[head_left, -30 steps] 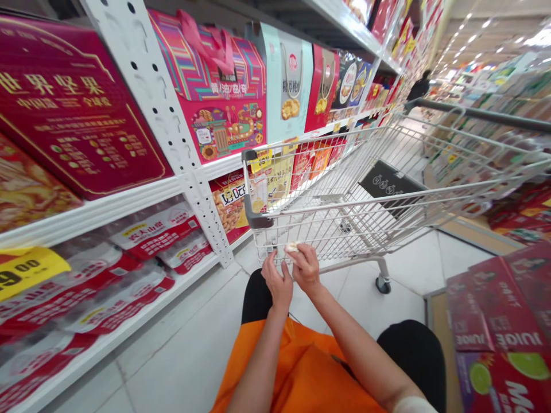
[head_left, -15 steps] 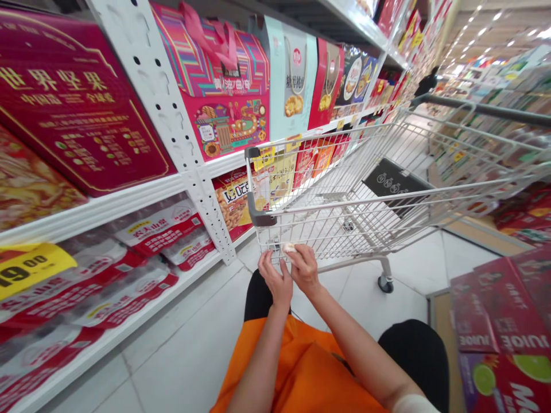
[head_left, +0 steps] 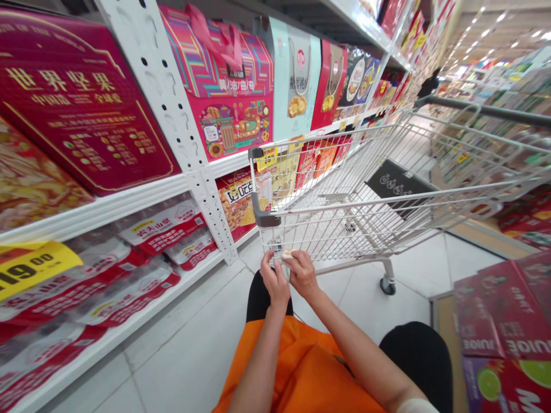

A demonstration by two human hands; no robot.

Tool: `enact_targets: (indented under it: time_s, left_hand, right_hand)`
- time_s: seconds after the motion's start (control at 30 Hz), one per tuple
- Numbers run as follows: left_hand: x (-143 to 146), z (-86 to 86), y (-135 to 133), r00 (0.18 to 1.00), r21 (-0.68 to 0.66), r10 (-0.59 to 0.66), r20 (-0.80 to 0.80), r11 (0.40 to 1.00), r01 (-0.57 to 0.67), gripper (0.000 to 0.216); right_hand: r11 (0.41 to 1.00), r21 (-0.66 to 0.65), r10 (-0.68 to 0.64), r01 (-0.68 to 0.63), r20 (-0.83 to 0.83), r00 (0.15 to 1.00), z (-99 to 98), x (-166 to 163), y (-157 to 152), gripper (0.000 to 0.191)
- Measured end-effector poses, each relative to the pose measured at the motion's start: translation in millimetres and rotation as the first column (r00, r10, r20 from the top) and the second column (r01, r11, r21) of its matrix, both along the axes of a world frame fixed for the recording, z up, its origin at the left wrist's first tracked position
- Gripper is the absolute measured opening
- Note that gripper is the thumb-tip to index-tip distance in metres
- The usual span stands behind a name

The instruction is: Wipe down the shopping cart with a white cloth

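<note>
My right hand (head_left: 303, 275) is closed around a small crumpled whitish cloth (head_left: 287, 253), of which only a bit shows at the fingertips. It sits against the lower wires at the near end of a metal shopping cart (head_left: 327, 232). Right beside it, my left hand (head_left: 275, 284) has its fingers and thumb bent around the cart's lower wire edge. The cart basket shows a dark panel (head_left: 400, 186) inside and grey plastic corner pieces (head_left: 267, 218) on its near rim.
White shelving (head_left: 159, 74) on the left holds gift boxes (head_left: 232, 109) and shrink-wrapped bottles (head_left: 159, 226). Juice cartons (head_left: 501, 315) are stacked at the right. A cart wheel (head_left: 388, 285) rests on the tiled floor (head_left: 181, 344). Farther down the aisle is a person in dark clothes (head_left: 428, 85).
My right hand has moved slightly down with the cloth, and less of the cloth shows. The left fingers have curled in more. The whole view has shifted a little.
</note>
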State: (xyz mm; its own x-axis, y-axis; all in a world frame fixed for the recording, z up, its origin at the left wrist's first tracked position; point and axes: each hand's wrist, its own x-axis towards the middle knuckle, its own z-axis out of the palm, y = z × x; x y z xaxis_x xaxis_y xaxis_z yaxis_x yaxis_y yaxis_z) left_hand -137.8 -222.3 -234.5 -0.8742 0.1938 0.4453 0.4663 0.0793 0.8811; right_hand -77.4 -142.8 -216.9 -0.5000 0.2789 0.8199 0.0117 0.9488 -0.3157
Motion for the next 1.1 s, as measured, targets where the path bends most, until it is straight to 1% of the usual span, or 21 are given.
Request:
enact_targets:
  time_s: [0.07, 0.1, 0.2, 0.3, 0.37, 0.5, 0.57, 0.67, 0.73, 0.8, 0.9, 0.97, 1.03, 1.1]
  left_hand:
    - [0, 1.1, -2, 1.000, 0.005, -0.012, 0.003, 1.000, 0.012, 0.038]
    - [0, 1.4, -3, 1.000, 0.006, -0.016, 0.005, 1.000, 0.016, 0.038]
    - [0, 1.9, -5, 1.000, 0.003, -0.027, 0.012, 1.000, 0.027, 0.040]
    - [0, 3.3, -6, 0.999, 0.001, -0.031, 0.015, 1.000, 0.031, 0.041]
    - [0, 4.6, -7, 0.999, 0.006, -0.032, 0.010, 0.999, 0.032, 0.041]
    - [-2, 4.6, -9, 0.999, 0.013, -0.036, -0.013, 0.999, 0.036, 0.043]
    - [-2, 2.8, -10, 0.999, 0.006, -0.040, -0.022, 0.999, 0.040, 0.044]
    - [-2, 0.0, -12, 0.999, -0.012, -0.037, -0.032, 0.999, 0.036, 0.046]
    - [-2, -0.5, -13, 0.998, -0.027, -0.031, -0.047, 0.999, 0.030, 0.048]
    - [-4, 0.0, -14, 0.997, -0.045, -0.029, -0.072, 0.999, 0.025, 0.049]
    - [-9, 0.5, -18, 0.993, -0.070, -0.024, -0.111, 0.997, 0.017, 0.050]
    - [-11, -0.2, -19, 0.993, -0.085, -0.018, -0.120, 0.996, 0.008, 0.050]
    - [-12, -1.3, -20, 0.993, -0.093, -0.010, -0.114, 0.996, -0.001, 0.050]
    - [-11, -1.8, -19, 0.995, -0.091, -0.002, -0.104, 0.996, -0.008, 0.050]
  right_hand:
    - [1.000, -0.004, 0.007, -0.007, 0.041, 0.999, -6.6, 2, -5, 0.033]
    - [1.000, -0.011, 0.005, -0.005, 0.038, 0.999, -6.3, 3, -6, 0.033]
    - [1.000, -0.026, -0.008, 0.007, -0.035, 0.999, 6.0, -1, -6, 0.034]
    - [1.000, 0.003, -0.022, 0.023, -0.100, 0.995, 16.4, -6, -3, 0.035]
    - [1.000, 0.012, -0.024, 0.025, -0.073, 0.997, 12.9, -7, -4, 0.035]
    - [1.000, -0.001, -0.013, 0.013, 0.037, 0.999, -2.7, -2, -11, 0.034]
    - [1.000, -0.014, 0.005, -0.005, 0.037, 0.999, -1.5, -2, -15, 0.033]
    - [0.999, -0.024, 0.027, -0.028, -0.019, 0.999, 10.7, -9, -17, 0.033]
    - [0.999, -0.024, 0.025, -0.026, -0.047, 0.999, 15.5, -15, -17, 0.033]
    - [1.000, -0.023, 0.020, -0.021, -0.045, 0.999, 11.7, -19, -18, 0.032]
    - [1.000, -0.001, 0.031, -0.031, 0.000, 1.000, -3.4, -16, -21, 0.030]
    - [0.999, 0.014, 0.051, -0.051, 0.026, 0.998, -8.9, -12, -22, 0.030]
    - [0.997, 0.034, 0.064, -0.065, 0.007, 0.998, -5.4, -10, -22, 0.031]
    - [0.997, 0.061, 0.057, -0.054, -0.047, 0.997, 4.1, -13, -20, 0.032]
